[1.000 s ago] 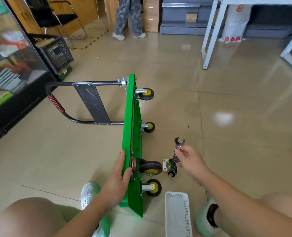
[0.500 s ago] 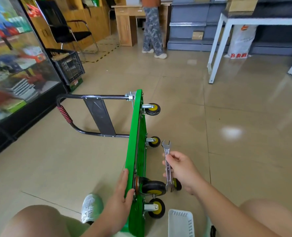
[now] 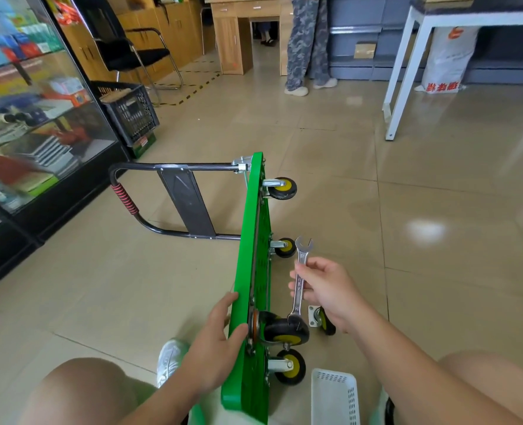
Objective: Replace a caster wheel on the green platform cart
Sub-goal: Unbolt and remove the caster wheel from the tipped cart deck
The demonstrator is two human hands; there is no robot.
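Head view showed the green platform cart [image 3: 251, 240] standing on its long edge on the tiled floor [image 3: 438, 271], handle folded out to the left and wheels pointing right. The left hand [image 3: 214, 342] lay against the deck at the cart's near end, fingers straight and thumb over the rim, apparently bracing it upright. The right hand [image 3: 327, 289] pinched an open-ended wrench [image 3: 302, 256] by its shank, upright, with the lower end just beside a large black caster [image 3: 284, 329] seated at the near upper mount. That caster looked bigger than the other mounted casters [image 3: 281, 188], which had yellow hubs. A loose caster [image 3: 323, 320] with its plate lay on the floor close to the right hand, apart from the cart. A white plastic basket [image 3: 333, 394] sat by the cart's near corner.

My reading was that the job stood midway: one wheel was off and one sat at the mount. Whether its bolts wanted tightening or loosening could not be told, and no bolts showed clearly.
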